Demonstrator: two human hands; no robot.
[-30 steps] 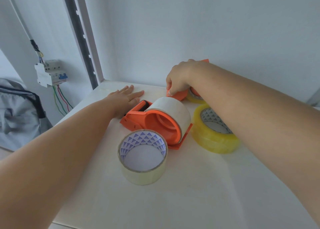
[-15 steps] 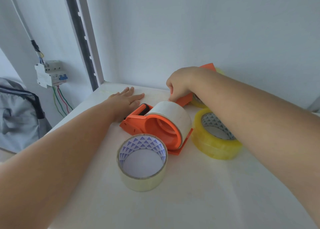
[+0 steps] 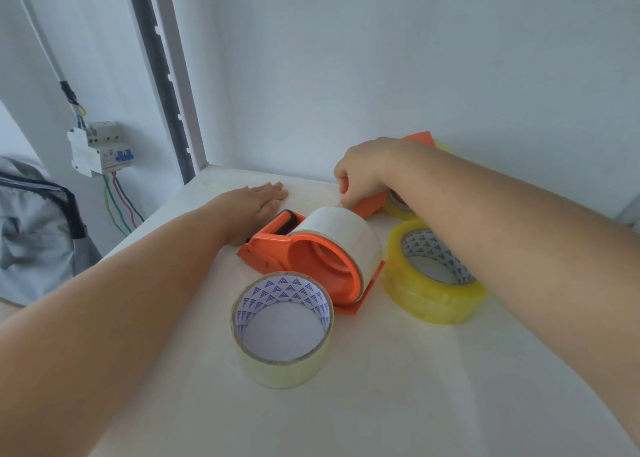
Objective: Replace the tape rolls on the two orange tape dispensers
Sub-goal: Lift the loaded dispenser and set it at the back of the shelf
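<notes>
An orange tape dispenser (image 3: 277, 252) lies on its side mid-table, with a near-empty white roll (image 3: 341, 229) on its hub. Behind it, my right hand (image 3: 362, 174) grips a second orange dispenser (image 3: 370, 207), which holds a yellow roll (image 3: 400, 210) and is mostly hidden by my hand and forearm. My left hand (image 3: 252, 205) rests flat on the table, fingers apart, just left of the near dispenser. A nearly used-up clear roll (image 3: 282, 328) stands in front, and a full yellow roll (image 3: 433, 280) lies at the right.
The white table (image 3: 398, 387) meets a white wall at the back and a metal upright (image 3: 162, 75) at its left corner. A breaker box (image 3: 100, 146) with coloured wires hangs on the left wall, above a grey bag (image 3: 34, 228).
My right hand has tilted the rear dispenser so that its far end stands higher. My left hand has stayed flat on the table.
</notes>
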